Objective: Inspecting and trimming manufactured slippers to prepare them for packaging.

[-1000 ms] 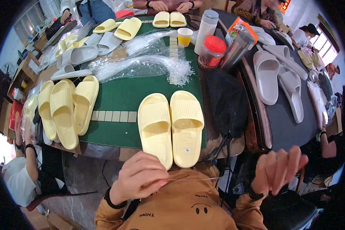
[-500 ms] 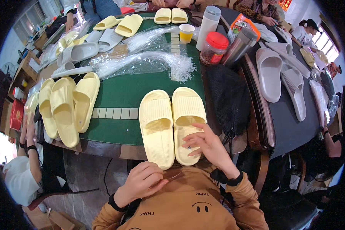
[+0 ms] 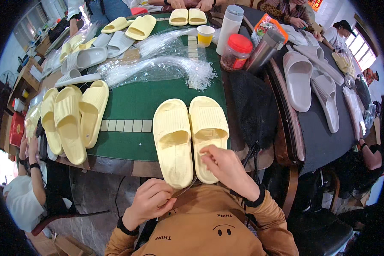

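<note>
A pair of pale yellow slide slippers lies side by side at the table's near edge, toes away from me: a left slipper [image 3: 173, 147] and a right slipper [image 3: 209, 121]. Below the left slipper's heel, my left hand [image 3: 149, 202] is closed in a pinch on a thin clear plastic strand [image 3: 187, 189], which curves up toward the right slipper's heel. My right hand [image 3: 228, 168] hovers over the right slipper's footbed, fingers curled and thumb near the index finger. Whatever may be between those fingertips is hidden.
Bundles of clear plastic strands [image 3: 158, 70] lie on the green tabletop [image 3: 128, 106]. More yellow slippers [image 3: 69, 123] rest at the left. A paper cup [image 3: 205, 36], red-lidded jar [image 3: 235, 52], bottles and a black bag [image 3: 254, 109] line the right. Grey slippers [image 3: 297, 81] occupy the neighbouring table. Other people sit around.
My right hand's fingers, spread over the right slipper before, have curled together and shifted slightly. My left hand keeps its pinch near the left heel; the strand now shows in a longer curve.
</note>
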Tool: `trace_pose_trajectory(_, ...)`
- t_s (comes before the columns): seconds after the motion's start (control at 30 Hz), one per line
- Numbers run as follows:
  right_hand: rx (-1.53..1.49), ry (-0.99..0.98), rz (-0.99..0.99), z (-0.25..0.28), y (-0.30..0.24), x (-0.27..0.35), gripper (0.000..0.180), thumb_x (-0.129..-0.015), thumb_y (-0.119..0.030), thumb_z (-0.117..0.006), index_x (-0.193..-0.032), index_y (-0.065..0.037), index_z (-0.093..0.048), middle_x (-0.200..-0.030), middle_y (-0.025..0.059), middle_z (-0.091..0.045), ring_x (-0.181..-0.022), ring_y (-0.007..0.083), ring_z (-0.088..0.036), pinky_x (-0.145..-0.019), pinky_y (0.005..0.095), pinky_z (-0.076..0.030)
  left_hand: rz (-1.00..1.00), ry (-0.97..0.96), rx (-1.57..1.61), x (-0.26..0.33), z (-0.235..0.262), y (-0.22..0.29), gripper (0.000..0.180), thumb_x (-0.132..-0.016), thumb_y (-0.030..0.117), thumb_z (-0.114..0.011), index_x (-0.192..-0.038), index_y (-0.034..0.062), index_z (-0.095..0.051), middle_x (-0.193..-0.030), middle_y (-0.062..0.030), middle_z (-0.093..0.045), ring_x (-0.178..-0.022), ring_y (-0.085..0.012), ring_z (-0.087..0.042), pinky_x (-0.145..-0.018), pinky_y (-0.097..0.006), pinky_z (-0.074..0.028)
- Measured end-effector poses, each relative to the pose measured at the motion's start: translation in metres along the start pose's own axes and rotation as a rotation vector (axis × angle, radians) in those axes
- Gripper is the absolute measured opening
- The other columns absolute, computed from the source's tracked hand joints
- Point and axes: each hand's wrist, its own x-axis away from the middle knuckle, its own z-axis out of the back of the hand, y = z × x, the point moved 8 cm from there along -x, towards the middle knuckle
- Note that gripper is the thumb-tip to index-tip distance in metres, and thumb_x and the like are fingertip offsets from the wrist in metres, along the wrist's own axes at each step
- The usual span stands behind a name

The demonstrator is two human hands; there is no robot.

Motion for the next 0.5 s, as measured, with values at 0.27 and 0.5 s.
trace_pose_trajectory(0.27, 0.101, -0.068, -0.003, 0.042, -0.029, 0.018, 0.012, -0.092, -0.011, -0.059, -0.091, -0.001, -0.064, -0.076, 0.0156, -0.065, -0.067, 0.0333, -0.065, -0.060, 0.0409, -0.052, 0.074, 0.031, -0.036, 0.006, 0.014, -0.012, 0.024, -0.065, 0.001, -0.078, -0.075, 0.0057, -0.057, -0.084, -0.0062, -0.063, -0.079, -0.0267, -0.062, -0.067, -0.036, -0.052)
trace_pose_trajectory(0.5, 0.340, -0.216, 0.497, -0.019, -0.047, 0.018, 0.042, -0.076, -0.003, -0.061, -0.118, -0.003, -0.060, -0.092, 0.0080, -0.062, -0.076, 0.0239, -0.065, -0.064, 0.0335, -0.054, 0.070, 0.004, 0.050, 0.006, 0.017, -0.009, 0.022, -0.065, 0.000, -0.076, -0.073, 0.0064, -0.056, -0.086, -0.0067, -0.066, -0.081, -0.0275, -0.062, -0.072, -0.038, -0.051)
